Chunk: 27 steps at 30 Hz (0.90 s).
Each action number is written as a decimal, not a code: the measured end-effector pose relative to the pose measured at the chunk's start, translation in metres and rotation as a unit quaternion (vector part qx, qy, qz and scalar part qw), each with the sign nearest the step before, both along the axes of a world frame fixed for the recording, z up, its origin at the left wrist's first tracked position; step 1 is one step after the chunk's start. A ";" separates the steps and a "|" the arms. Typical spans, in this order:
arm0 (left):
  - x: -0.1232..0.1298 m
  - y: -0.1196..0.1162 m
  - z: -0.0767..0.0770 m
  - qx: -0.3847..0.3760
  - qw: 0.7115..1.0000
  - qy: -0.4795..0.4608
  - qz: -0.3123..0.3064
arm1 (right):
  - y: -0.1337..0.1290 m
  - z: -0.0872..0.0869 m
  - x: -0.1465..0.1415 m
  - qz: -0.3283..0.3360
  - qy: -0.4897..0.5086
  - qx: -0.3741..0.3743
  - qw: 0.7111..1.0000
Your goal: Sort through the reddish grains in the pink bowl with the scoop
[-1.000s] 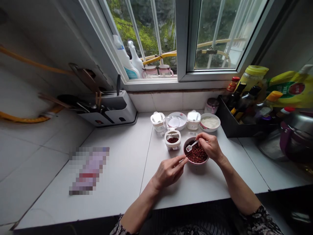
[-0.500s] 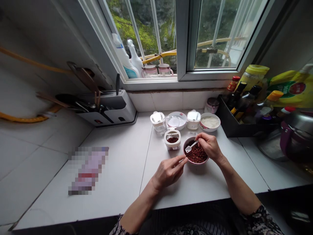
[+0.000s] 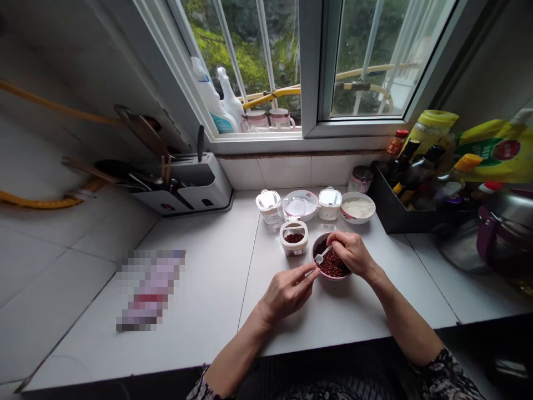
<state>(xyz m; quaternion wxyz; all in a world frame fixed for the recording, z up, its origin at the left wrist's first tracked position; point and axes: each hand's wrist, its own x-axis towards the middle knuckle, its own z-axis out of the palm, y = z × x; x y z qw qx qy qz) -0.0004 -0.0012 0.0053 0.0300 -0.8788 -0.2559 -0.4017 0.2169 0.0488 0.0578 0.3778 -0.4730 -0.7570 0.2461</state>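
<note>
A small white spoon (image 3: 320,258) is pinched in my right hand (image 3: 353,254). Its scoop end is over the dark red Sichuan peppercorns (image 3: 334,265) that fill a round bowl (image 3: 333,278) with a pink rim. My left hand (image 3: 288,289) has its fingertips closed at the bowl's near left rim, close to the spoon's tip. Just left of the bowl stands a clear spice jar (image 3: 293,250) with a white collar and its lid up, partly filled with the same peppercorns.
Two white-lidded jars, one (image 3: 268,206) left and one (image 3: 329,203) right, flank a bowl of white grains (image 3: 306,201). Another bowl of white powder (image 3: 357,209) sits beside them. A bottle tray (image 3: 400,222) borders the right, a utensil holder (image 3: 200,189) the back left.
My right hand has moved slightly left and down with the spoon, whose scoop is now nearer my left fingertips. My left hand and the jars have stayed put.
</note>
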 end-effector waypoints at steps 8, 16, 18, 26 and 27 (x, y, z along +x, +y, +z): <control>0.000 0.000 -0.001 0.002 1.000 -0.001 -0.001 | 0.001 0.003 0.005 -0.041 0.106 -0.076 0.991; 0.000 0.000 -0.002 -0.001 1.000 0.000 0.001 | 0.002 0.005 0.006 -0.029 0.065 -0.053 0.996; 0.000 0.000 -0.002 -0.001 1.000 -0.002 0.001 | 0.002 0.005 0.006 -0.002 0.031 -0.035 0.999; -0.001 0.000 -0.002 -0.002 1.000 0.002 0.001 | 0.001 0.004 0.008 -0.010 0.070 -0.062 0.996; -0.001 0.000 -0.002 -0.002 1.000 0.003 0.001 | 0.002 0.003 0.009 -0.016 0.078 -0.065 0.995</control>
